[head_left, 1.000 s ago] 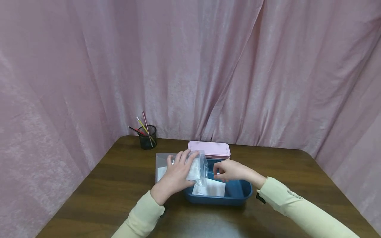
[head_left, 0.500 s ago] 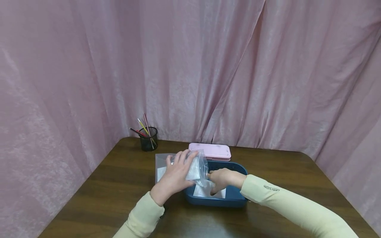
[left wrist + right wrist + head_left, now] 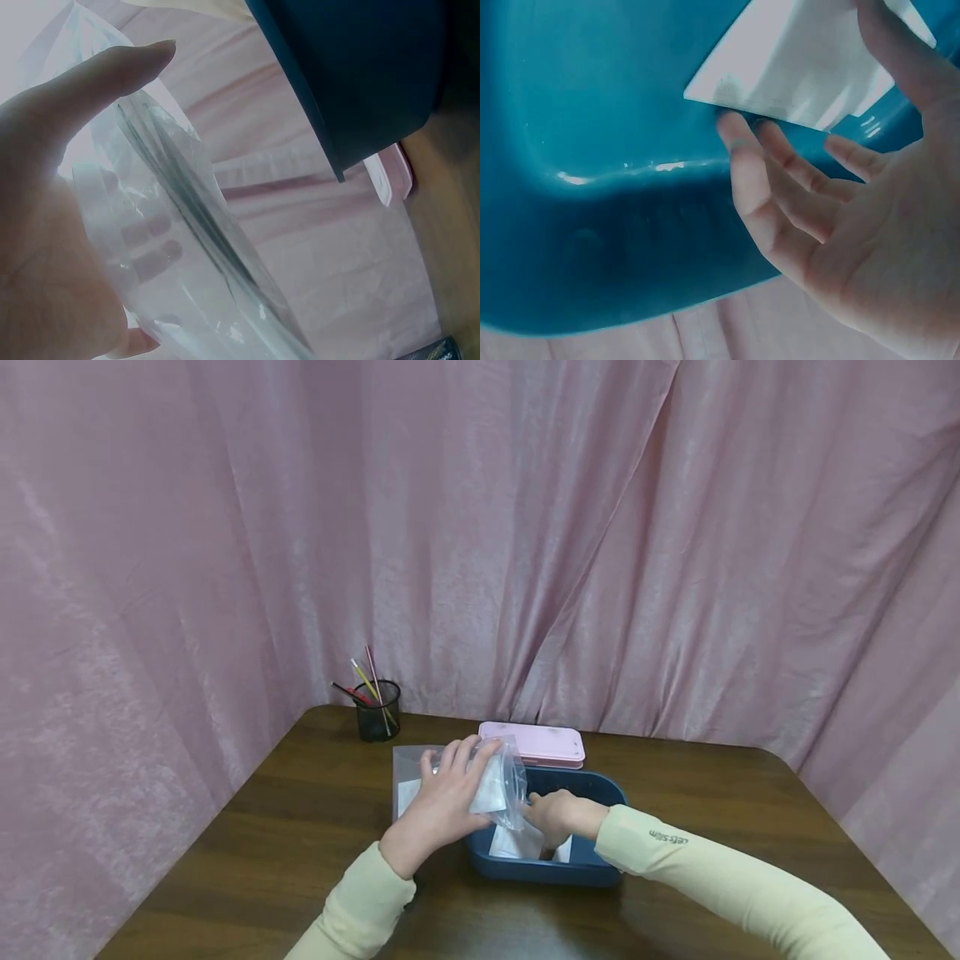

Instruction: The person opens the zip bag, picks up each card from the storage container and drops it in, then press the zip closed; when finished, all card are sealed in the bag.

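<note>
My left hand (image 3: pixel 442 802) grips a clear plastic bag (image 3: pixel 512 785) that has flat white packets inside. In the left wrist view the thumb lies along one side of the bag (image 3: pixel 195 292), and fingers show through the plastic. Beside it, my right hand (image 3: pixel 558 818) reaches down into a dark blue bin (image 3: pixel 551 872). On the bin's floor lies a flat white packet (image 3: pixel 513 842), partly covered by that hand in the head view. In the right wrist view, fingertips (image 3: pixel 733 124) are at the edge of the white packet (image 3: pixel 780 67), with the thumb over its other side and a gap between.
A pink case (image 3: pixel 532 742) lies behind the bin. A black mesh pen cup (image 3: pixel 378 718) with pencils and other sticks stands at the table's back left. The brown wooden table (image 3: pixel 300 860) has pink curtains (image 3: pixel 420 543) around it.
My right hand has moved left and down into the bin, to the white packet. The left hand keeps its hold on the bag in about the same place.
</note>
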